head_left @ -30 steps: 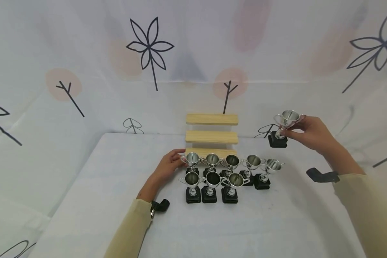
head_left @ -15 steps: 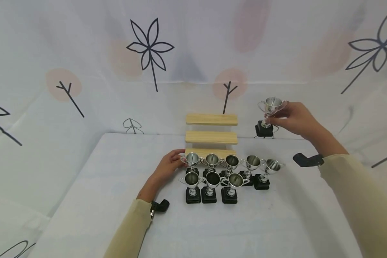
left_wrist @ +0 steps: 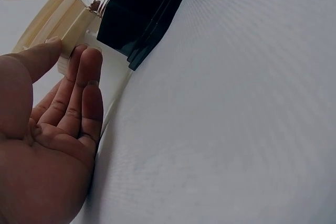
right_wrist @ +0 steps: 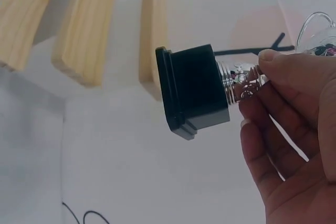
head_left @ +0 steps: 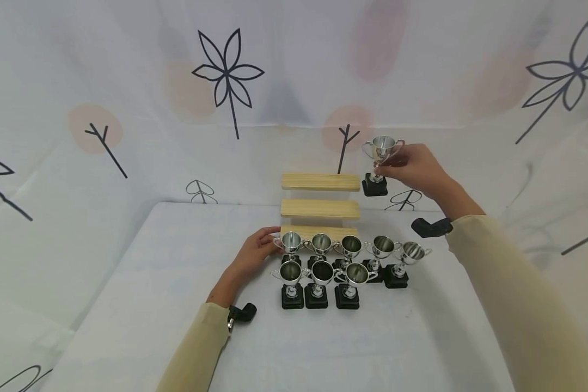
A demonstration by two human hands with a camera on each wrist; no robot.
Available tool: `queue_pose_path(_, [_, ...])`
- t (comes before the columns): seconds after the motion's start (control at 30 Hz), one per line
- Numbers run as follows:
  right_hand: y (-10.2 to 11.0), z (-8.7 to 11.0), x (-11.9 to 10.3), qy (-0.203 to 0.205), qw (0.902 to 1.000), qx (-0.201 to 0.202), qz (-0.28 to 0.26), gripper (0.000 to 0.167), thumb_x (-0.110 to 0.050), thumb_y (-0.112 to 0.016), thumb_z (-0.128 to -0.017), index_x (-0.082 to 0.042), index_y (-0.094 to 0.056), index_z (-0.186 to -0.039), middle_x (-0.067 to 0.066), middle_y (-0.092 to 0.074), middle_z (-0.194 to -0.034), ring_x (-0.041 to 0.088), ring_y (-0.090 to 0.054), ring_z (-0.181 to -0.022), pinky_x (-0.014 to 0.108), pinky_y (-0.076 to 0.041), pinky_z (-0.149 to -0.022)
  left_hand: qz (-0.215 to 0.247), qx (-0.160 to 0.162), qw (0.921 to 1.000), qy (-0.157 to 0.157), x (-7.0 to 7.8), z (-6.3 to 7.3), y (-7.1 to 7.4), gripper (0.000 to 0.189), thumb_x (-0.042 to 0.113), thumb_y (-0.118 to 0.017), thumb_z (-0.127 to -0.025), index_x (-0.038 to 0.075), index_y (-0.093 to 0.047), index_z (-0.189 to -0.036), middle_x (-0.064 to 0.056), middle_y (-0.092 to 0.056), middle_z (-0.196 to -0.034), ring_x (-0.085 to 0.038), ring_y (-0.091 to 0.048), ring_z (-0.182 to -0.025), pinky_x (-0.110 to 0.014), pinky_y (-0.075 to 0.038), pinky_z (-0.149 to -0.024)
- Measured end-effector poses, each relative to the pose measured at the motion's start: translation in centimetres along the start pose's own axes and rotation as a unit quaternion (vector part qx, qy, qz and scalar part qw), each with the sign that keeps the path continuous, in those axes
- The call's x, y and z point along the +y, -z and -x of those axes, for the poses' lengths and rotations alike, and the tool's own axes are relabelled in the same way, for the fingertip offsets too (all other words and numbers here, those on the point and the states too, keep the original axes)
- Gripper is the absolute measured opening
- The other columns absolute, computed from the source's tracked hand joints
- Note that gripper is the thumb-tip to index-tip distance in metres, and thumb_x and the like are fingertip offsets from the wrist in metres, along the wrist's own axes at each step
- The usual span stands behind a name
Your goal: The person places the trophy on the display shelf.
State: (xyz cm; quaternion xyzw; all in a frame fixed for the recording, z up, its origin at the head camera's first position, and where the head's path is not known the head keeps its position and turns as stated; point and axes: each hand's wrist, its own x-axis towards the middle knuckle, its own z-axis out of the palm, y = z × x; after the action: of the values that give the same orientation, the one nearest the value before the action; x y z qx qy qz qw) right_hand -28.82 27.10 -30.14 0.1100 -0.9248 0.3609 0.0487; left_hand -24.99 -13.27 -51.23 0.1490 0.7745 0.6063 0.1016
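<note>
My right hand (head_left: 421,169) pinches a small silver trophy cup (head_left: 383,147) by its stem, thumb on the near side. It holds the cup upright in the air, just right of the top board of a stepped wooden rack (head_left: 320,182). The right wrist view shows the cup's black square base (right_wrist: 194,88) close to the board ends. My left hand (head_left: 252,253) grips the left end of the lowest board (left_wrist: 76,30), thumb on top and fingers against its end. Several more trophy cups (head_left: 356,275) stand in two rows before the rack, partly covering the lowest board.
A white cloth covers the table (head_left: 186,272). Behind it hangs a white backdrop (head_left: 142,71) with printed flowers. The rightmost standing cup (head_left: 411,253) leans slightly in view.
My right hand has carried the trophy cup leftward and up, from beyond the right of the rack to beside its top board. My left hand has stayed on the rack.
</note>
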Motion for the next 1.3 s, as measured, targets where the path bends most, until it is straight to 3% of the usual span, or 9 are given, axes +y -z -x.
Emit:
queue_pose_path(0.5, [-3.7, -2.9, -2.4, 0.015, 0.9992, 0.0, -0.036, 0.03, -0.023, -0.076, -0.099, 0.003, -0.077, -0.116, 0.023, -0.074, -0.117, 0.037, -0.069, -0.114, 0.056, -0.051, -0.102, 0.002, -0.001, 1.0, -0.004, 0.2, 0.0, 0.1, 0.05, 0.013, -0.065, -0.105, 0.004, -0.051, -0.153, -0.011, -0.076, -0.108, -0.017, -0.074, -0.097, -0.028, -0.052, -0.092])
queue_pose_path(0.87, [-6.9, -4.6, -4.6, 0.043, 0.9964, 0.0, -0.073, 0.027, -0.017, -0.076, -0.099, 0.004, -0.078, -0.116, 0.022, -0.074, -0.117, 0.033, -0.069, -0.11, 0.05, -0.053, -0.097, 0.009, 0.001, 0.9999, 0.01, -0.3, -0.3, 0.2, 0.05, 0.016, -0.068, -0.105, 0.01, -0.053, -0.152, -0.009, -0.076, -0.108, -0.023, -0.074, -0.101, -0.031, -0.05, -0.097])
queue_pose_path(1.3, [-9.9, -6.0, -6.9, 0.023, 0.9957, 0.007, -0.089, 0.027, -0.018, -0.076, -0.1, 0.002, -0.078, -0.118, 0.021, -0.074, -0.119, 0.033, -0.068, -0.113, 0.05, -0.053, -0.099, 0.01, -0.001, 0.9999, 0.0, -0.4, -0.3, 0.3, 0.049, 0.015, -0.067, -0.105, 0.009, -0.053, -0.152, -0.008, -0.076, -0.107, -0.019, -0.075, -0.099, -0.03, -0.051, -0.091])
